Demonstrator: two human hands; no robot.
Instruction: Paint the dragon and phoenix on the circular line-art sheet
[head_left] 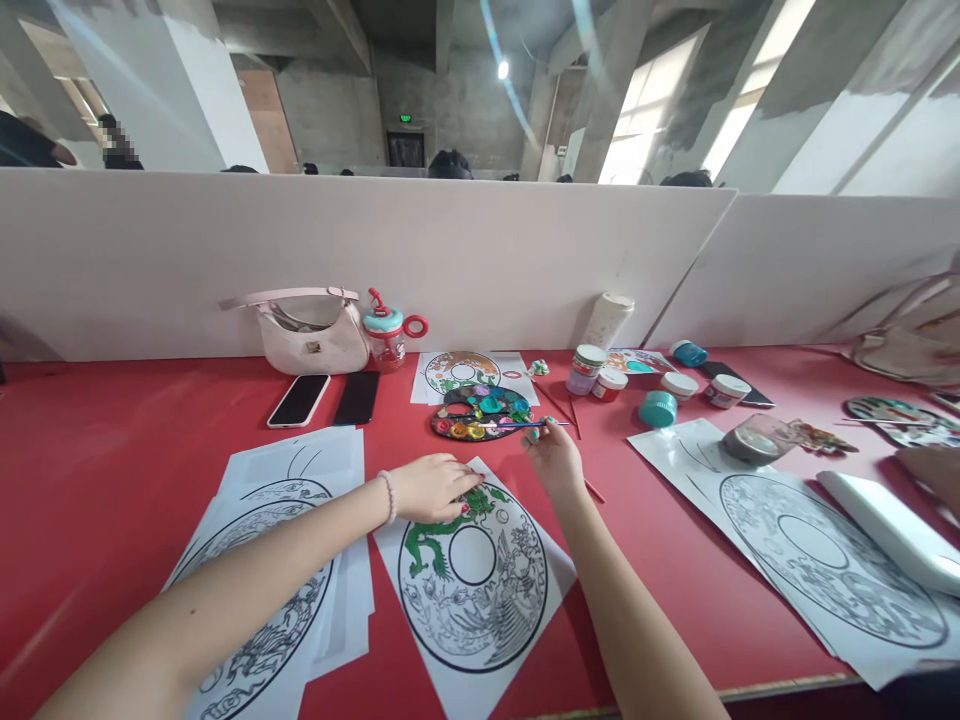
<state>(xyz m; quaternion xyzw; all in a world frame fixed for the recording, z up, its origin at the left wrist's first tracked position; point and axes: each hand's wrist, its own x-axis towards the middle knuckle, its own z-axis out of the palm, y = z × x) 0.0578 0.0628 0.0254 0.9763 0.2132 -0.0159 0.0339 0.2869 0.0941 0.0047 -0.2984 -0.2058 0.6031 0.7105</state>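
My left hand (435,488) lies flat with fingers stretched over the top left of a printed line drawing (480,640). The drawing is a ring of dragon and phoenix, its dragon partly painted green. In my right hand (553,458) is a thin paintbrush (517,425), pinched between the fingers. The brush points left across the lower edge of a dark paint palette (491,400) with blobs of several colours. Behind the palette lies a coloured sheet (463,368) with an orange and green ring pattern.
A stack of printed sheets (349,560) lies left, near two phones (300,400). A pink handbag (319,335) and red-handled cup (386,335) stand at the white partition (480,260). Paint jars (586,368), a water cup (750,445), another drawing (817,545) and a white case (892,525) are right.
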